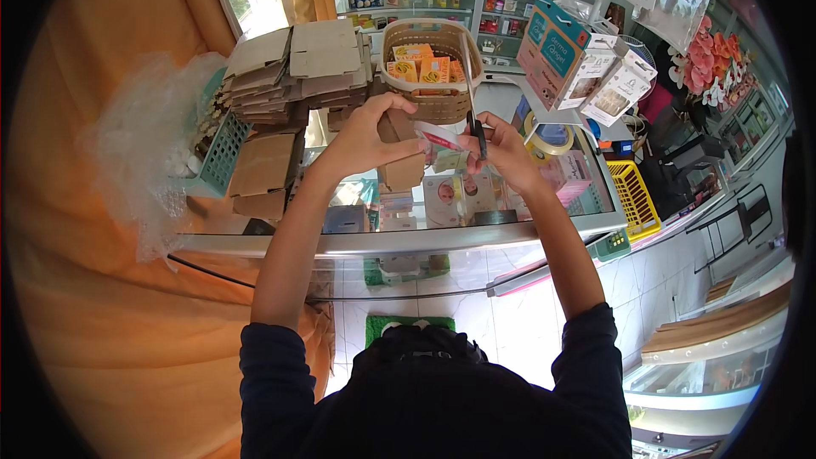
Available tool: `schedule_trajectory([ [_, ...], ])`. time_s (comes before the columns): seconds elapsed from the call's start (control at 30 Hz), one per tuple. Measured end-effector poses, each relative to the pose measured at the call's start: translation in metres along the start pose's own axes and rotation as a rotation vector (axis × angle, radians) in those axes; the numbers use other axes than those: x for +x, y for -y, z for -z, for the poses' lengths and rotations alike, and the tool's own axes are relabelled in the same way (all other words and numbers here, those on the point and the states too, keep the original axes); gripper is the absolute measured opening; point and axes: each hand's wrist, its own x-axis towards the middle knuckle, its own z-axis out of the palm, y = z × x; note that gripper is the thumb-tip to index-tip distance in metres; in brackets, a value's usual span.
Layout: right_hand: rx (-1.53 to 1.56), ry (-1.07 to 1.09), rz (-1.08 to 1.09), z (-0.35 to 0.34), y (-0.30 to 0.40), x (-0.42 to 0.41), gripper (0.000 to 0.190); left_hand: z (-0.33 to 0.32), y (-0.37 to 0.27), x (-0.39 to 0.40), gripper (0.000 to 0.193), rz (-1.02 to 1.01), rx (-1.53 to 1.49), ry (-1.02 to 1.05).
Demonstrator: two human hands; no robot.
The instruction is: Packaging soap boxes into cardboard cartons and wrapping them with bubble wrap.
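My left hand (pixel 376 137) holds a small brown cardboard box (pixel 401 169) above the glass counter, fingers over its top. A strip of pale tape with red print (pixel 438 135) stretches from the box to my right hand (pixel 500 146). Scissors with black handles (pixel 475 134) are held in my right hand, their blades pointing up and away from me. Just beyond, a beige plastic basket (pixel 433 104) holds several orange boxes (pixel 435 70). The lower faces of the cardboard box and part of the tape are hidden.
Stacks of flattened cardboard boxes (pixel 325 51) lie at the left, beside a green plastic basket (pixel 220 159) and bubble wrap (pixel 143 140). A tape roll (pixel 549 134), hanging packages (pixel 554 57) and a yellow basket (pixel 634 197) are at the right. The counter's metal edge (pixel 408 243) runs nearest me.
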Motion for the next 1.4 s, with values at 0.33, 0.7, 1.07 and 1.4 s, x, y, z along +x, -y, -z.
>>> schedule_trajectory([
  [0.33, -0.005, -0.073, 0.028, 0.005, 0.017, 0.018, 0.025, -0.003, 0.003, 0.0, 0.04, -0.065, -0.161, 0.006],
  [0.7, -0.392, -0.107, 0.078, 0.007, 0.022, 0.029, 0.024, -0.002, 0.01, -0.005, 0.035, -0.137, -0.135, -0.033],
  [1.07, -0.68, -0.286, 0.257, 0.003, 0.022, 0.007, 0.025, -0.004, 0.013, 0.0, 0.044, -0.144, -0.025, 0.042],
  [1.4, -0.015, 0.232, -0.314, -0.013, 0.057, -0.081, 0.044, -0.003, 0.008, -0.006, 0.051, -0.098, 0.008, -0.011],
])
